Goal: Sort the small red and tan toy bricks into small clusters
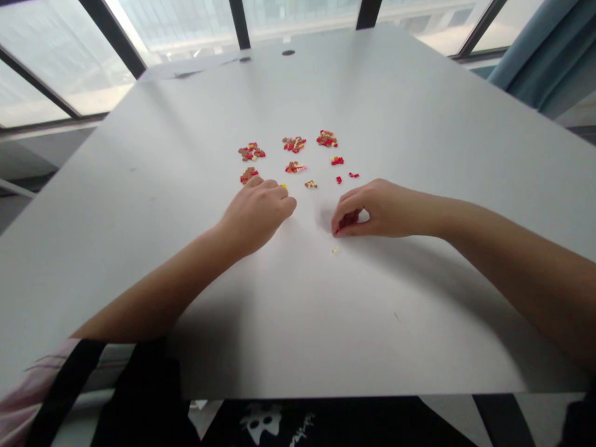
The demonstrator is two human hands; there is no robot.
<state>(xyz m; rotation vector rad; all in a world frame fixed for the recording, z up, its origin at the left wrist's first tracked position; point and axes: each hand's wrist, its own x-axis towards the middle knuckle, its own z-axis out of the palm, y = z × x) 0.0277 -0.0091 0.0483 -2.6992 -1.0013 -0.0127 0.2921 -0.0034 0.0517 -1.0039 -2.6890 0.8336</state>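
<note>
My right hand (365,209) has its thumb and fingertips pinched together on a small red piece (337,232), low over the table. Just in front of those fingertips, toward me, lies a pale yellow piece (335,251). Palm down with curled fingers, my left hand (261,210) rests beside the nearer heaps; its fingertips are hidden, so whatever they hold does not show. A yellow piece (284,186) peeks out past its knuckles. Close behind it sits a brown and red heap (248,175). A brown and cream cluster (311,184) lies between the hands.
Farther back are three larger heaps of tiny mixed pieces: left (252,151), middle (294,144) and right (327,138). Smaller groups (338,161) and loose red bits (339,180) lie nearer. The white table (298,323) reaches toward windows; a blue curtain (544,62) hangs right.
</note>
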